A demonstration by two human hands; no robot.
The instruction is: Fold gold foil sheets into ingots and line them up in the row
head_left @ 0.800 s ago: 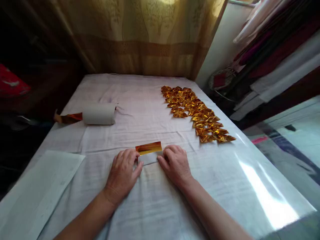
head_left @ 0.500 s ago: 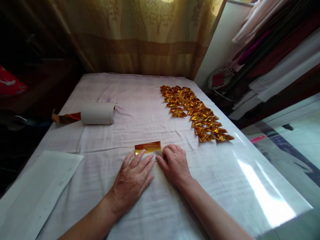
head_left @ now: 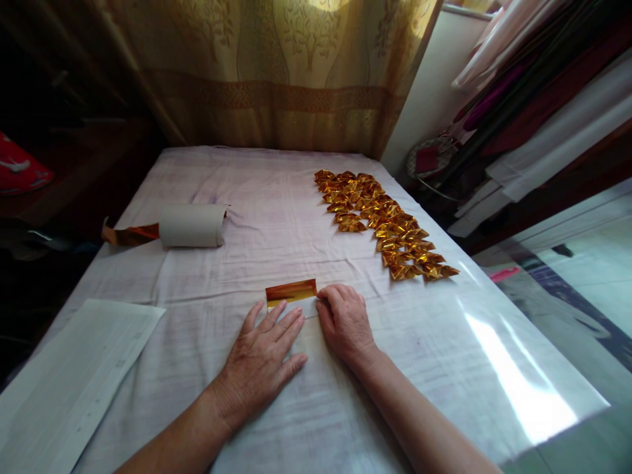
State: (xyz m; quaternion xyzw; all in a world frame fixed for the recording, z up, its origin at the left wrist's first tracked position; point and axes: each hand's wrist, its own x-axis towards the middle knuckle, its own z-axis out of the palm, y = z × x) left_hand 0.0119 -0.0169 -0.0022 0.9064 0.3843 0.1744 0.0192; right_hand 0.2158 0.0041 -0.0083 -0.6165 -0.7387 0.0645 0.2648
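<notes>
A small sheet of gold foil paper (head_left: 291, 291) lies on the cloth-covered surface, with a white strip along its near side. My left hand (head_left: 264, 345) rests flat with its fingers spread, the fingertips pressing on the paper's near left part. At the paper's right end, my right hand (head_left: 345, 322) has thumb and forefinger pinched together on the edge. Beyond my right hand stand several folded gold foil ingots (head_left: 397, 227) in staggered rows. The paper's lower left corner is hidden under my left fingers.
To the left, a pale grey roll (head_left: 192, 226) has a strip of gold foil (head_left: 131, 235) sticking out. A large white sheet (head_left: 83, 362) lies at the near left. A curtain (head_left: 276, 99) hangs behind the far edge. Clothes (head_left: 548, 131) hang at right.
My right thumb and fingers have slid right along the paper to its end, and more of the white strip shows. My left thumb has spread away from its fingers.
</notes>
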